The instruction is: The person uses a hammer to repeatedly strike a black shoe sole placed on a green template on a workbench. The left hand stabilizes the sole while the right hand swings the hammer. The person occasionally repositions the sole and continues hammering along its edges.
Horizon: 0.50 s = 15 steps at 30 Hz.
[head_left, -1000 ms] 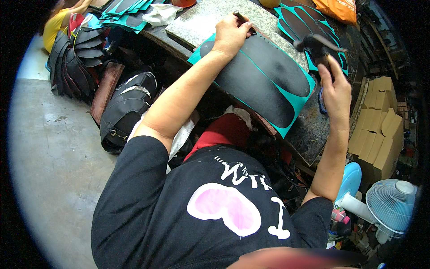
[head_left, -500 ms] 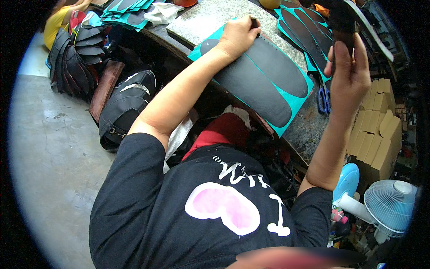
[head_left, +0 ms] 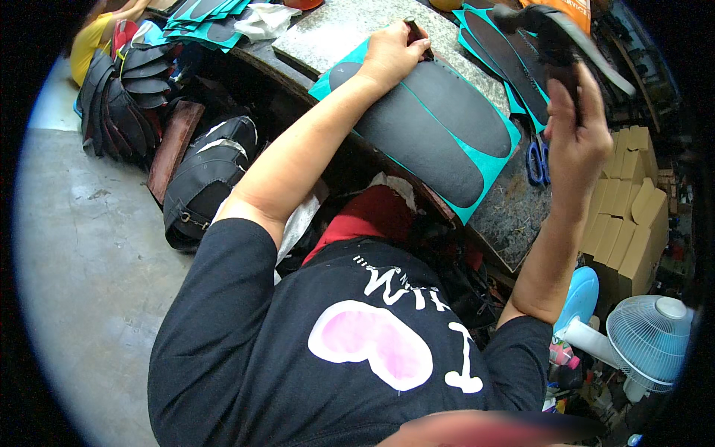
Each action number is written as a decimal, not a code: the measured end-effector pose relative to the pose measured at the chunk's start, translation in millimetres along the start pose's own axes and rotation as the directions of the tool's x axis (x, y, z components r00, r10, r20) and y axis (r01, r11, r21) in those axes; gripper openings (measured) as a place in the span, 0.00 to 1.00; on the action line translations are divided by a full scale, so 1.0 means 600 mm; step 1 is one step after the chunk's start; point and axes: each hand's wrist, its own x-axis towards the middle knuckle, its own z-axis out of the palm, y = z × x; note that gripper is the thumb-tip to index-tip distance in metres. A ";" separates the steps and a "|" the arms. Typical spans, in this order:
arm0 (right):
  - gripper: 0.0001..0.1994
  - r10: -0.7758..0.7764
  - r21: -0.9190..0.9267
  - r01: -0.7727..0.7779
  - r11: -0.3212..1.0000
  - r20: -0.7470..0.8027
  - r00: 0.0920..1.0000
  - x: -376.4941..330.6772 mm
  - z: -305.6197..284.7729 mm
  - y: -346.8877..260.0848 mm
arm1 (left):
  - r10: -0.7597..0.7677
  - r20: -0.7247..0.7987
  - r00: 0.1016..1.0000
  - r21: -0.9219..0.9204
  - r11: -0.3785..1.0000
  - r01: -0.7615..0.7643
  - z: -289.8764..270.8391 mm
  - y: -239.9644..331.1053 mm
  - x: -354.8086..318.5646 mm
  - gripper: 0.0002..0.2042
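Note:
My left hand [head_left: 393, 58] is closed around a short dark punch [head_left: 412, 31], held at the far edge of a teal sheet [head_left: 493, 170] bearing long black oval panels [head_left: 456, 100]. A row of small marks runs along that edge beside the punch. My right hand [head_left: 579, 138] is raised to the right of the sheet, gripping the dark handle of a hammer [head_left: 555, 33]. The hammer's head is up near the top of the view, somewhat blurred. Under the sheet lies a pale speckled stone slab [head_left: 316, 36] on the workbench [head_left: 506, 223].
Blue-handled scissors [head_left: 536, 164] lie right of the sheet. More teal sheets [head_left: 495, 45] are at the far right, with another stack [head_left: 201, 22] at the far left. A black bag [head_left: 208, 179], cardboard boxes [head_left: 622, 223] and a fan [head_left: 648, 343] stand around the bench. A person in yellow [head_left: 93, 45] is far left.
The hammer in my right hand has swung and tilted, showing more of its head. My left hand has shifted slightly left, and the punch leans more visibly.

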 end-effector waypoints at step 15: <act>0.18 0.053 -0.108 -0.049 0.993 0.031 0.998 -0.018 -0.024 0.009 | -0.042 0.038 0.998 -0.078 0.996 0.045 0.015 0.003 0.004 0.08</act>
